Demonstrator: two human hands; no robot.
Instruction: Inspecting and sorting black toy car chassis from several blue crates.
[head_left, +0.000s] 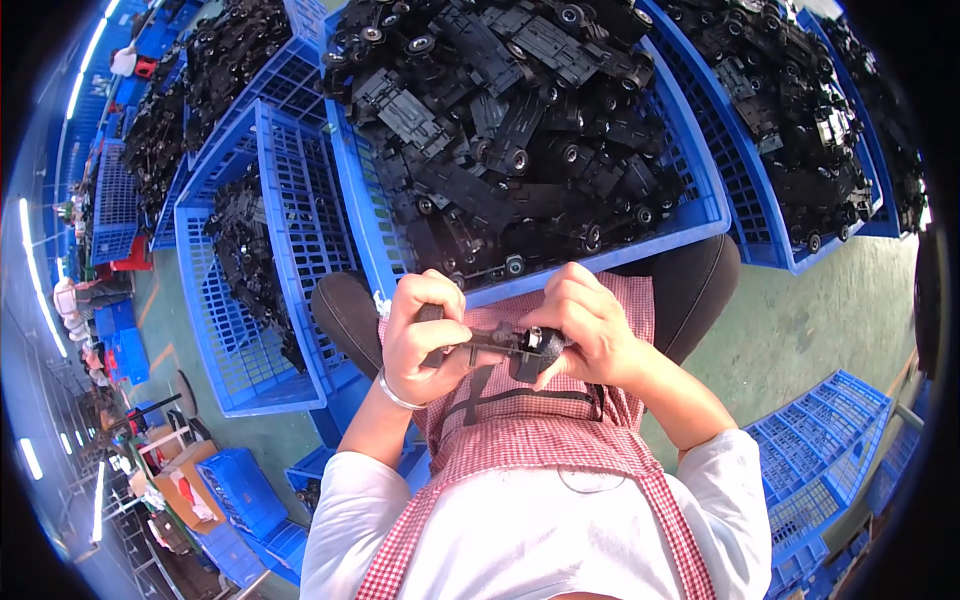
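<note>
Over my lap, both hands grip a black toy car axle part (497, 338) with dark, wheel-like pieces at its two ends. My left hand (425, 330) is closed round one end, fingers curled over it. At the other end my right hand (590, 325) pinches the part between thumb and fingers; a shiny round piece shows beside the thumb. Fingers hide some of the part. Just beyond my hands stands a large blue crate (715, 205), heaped with black toy car chassis (505, 120), several with small silver-hubbed wheels.
A blue crate (185, 235) partly filled with black parts (245, 240) stands left. Another blue crate (790, 250) of chassis is at the right. A blue lattice crate (820, 450) sits lower right on the green floor (700, 320). Cardboard boxes (190, 490) lie lower left.
</note>
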